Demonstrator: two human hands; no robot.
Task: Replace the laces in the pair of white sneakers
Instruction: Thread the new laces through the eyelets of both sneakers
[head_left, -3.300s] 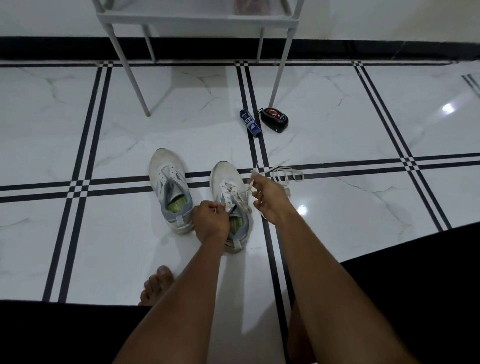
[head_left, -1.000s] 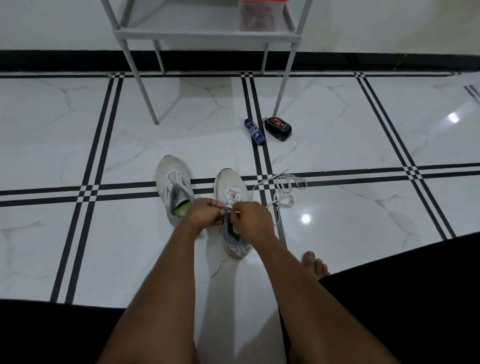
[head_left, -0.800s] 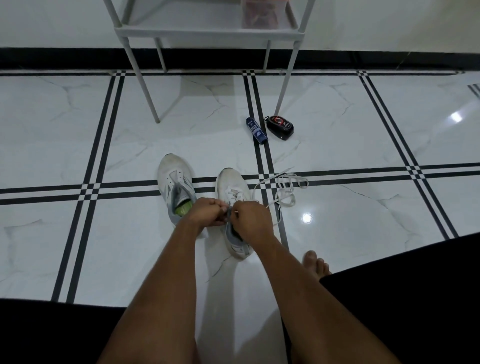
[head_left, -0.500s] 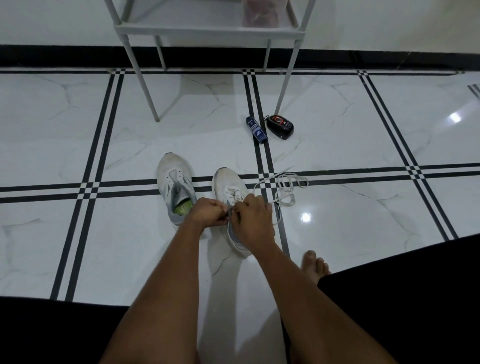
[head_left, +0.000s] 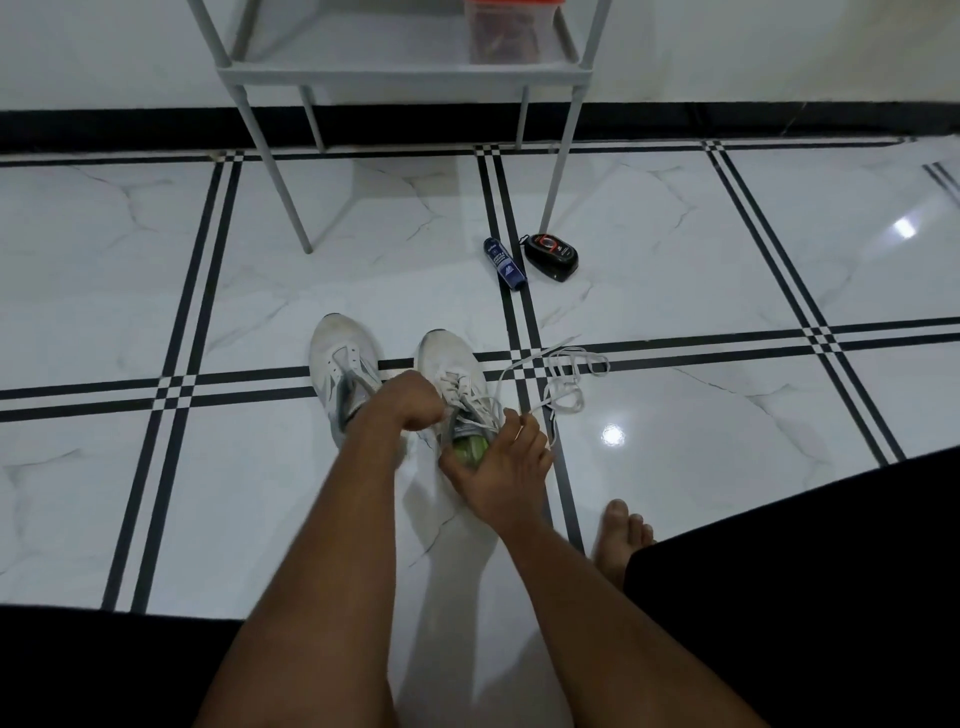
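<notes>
On the white marble floor (head_left: 156, 249) with black stripes, two white sneakers sit side by side below a grey metal shelf rack (head_left: 405, 73).
Left sneaker (head_left: 337, 364) is unlaced; right sneaker (head_left: 452, 374) carries a white lace (head_left: 561, 379) trailing right. Left hand (head_left: 410, 402) is fisted at its eyelets, what it grips hidden; right hand (head_left: 498, 467) has fingers curled on the lace. Beyond: black case (head_left: 553, 254), blue tube (head_left: 504, 262).

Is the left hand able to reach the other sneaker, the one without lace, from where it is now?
Probably yes. The left hand hovers right beside the unlaced sneaker, its forearm crossing that shoe's heel, and nothing lies between them. It seems to pinch the lace, so it must let go first.
</notes>
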